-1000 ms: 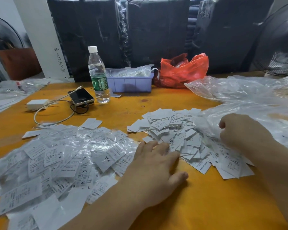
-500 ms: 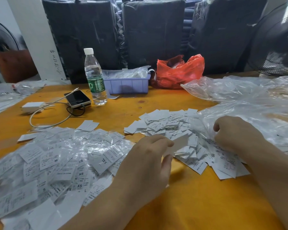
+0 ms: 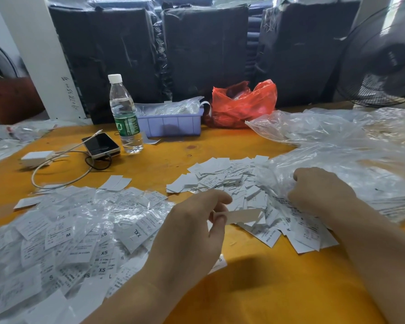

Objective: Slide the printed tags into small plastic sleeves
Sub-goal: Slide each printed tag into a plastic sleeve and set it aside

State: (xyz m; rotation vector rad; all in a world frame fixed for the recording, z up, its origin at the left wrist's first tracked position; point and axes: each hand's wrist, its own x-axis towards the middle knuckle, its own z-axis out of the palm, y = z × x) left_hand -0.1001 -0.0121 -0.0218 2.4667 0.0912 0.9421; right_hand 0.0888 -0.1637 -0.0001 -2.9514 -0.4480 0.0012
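My left hand (image 3: 192, 232) pinches one white printed tag (image 3: 243, 215) between thumb and forefinger, lifted just above the yellow table (image 3: 267, 288). Behind it lies a loose pile of bare tags (image 3: 232, 181). My right hand (image 3: 318, 190) rests with curled fingers on the clear plastic sleeves (image 3: 337, 164) at the pile's right edge; what its fingertips hold is hidden. A wide heap of sleeved tags (image 3: 68, 232) with size letters covers the left of the table.
A water bottle (image 3: 124, 115), a phone (image 3: 101, 145) with cable and white charger (image 3: 36, 157) sit at the back left. A lilac tray (image 3: 171, 125) and a red bag (image 3: 243, 104) stand further back. A fan (image 3: 384, 57) is at the right.
My left hand, flat on the tag pile a second ago, has picked up one tag and lifted it toward me. My right hand has stayed at the sleeves.
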